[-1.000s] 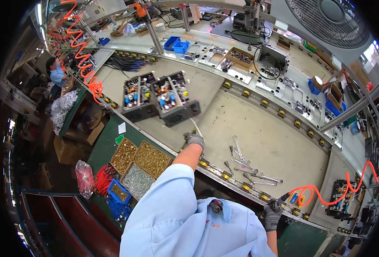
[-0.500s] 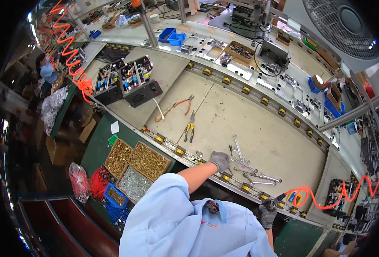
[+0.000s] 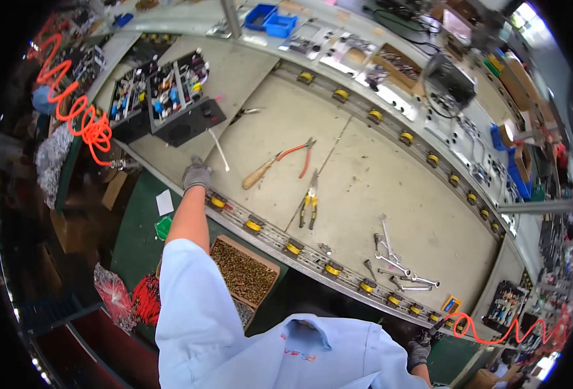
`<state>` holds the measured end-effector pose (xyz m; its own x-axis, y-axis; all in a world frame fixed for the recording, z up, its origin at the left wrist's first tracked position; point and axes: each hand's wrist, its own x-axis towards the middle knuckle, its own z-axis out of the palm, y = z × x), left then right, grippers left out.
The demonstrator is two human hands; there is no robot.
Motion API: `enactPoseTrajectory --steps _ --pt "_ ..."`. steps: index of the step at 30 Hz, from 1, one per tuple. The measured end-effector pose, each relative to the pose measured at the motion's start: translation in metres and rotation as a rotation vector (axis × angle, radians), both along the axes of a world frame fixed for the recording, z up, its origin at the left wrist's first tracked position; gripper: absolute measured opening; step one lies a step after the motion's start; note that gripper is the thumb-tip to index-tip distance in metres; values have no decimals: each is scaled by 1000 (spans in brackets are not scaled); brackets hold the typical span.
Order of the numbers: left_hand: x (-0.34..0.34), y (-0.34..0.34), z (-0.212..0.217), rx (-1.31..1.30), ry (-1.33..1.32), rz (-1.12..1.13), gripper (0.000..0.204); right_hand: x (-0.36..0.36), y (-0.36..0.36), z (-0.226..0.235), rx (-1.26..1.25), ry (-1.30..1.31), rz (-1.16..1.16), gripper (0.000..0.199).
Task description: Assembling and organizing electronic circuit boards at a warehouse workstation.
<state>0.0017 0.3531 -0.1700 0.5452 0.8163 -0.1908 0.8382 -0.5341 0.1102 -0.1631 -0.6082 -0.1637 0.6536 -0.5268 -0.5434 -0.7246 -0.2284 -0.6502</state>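
My left hand, in a grey glove, is at the near edge of the grey board on the left of the bench. Its fingers point away from me and look loosely apart, with nothing visible in them. Just beyond it stand black housings packed with coloured wires and parts; a white cable trails from one. At the lower right my gloved right hand is closed on a dark air tool, joined to an orange coiled hose. My sleeve and body partly cover that hand.
On the bench lie a wooden-handled tool, red-handled pliers, yellow-handled pliers and several spanners. Roller rails edge the bench. A box of brass-coloured parts is below. Another orange hose hangs left.
My left hand has swung left from the near rail by the spanners to the board beside the black housings. The view has shifted too. My right hand stays with the air tool.
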Motion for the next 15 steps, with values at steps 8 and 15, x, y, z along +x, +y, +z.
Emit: enactPoseTrajectory --steps 8,15 --pt "19 103 1 -3 -81 142 49 45 41 36 -208 159 273 39" --pt "103 40 -30 125 7 224 54 80 90 38 -322 277 442 18"
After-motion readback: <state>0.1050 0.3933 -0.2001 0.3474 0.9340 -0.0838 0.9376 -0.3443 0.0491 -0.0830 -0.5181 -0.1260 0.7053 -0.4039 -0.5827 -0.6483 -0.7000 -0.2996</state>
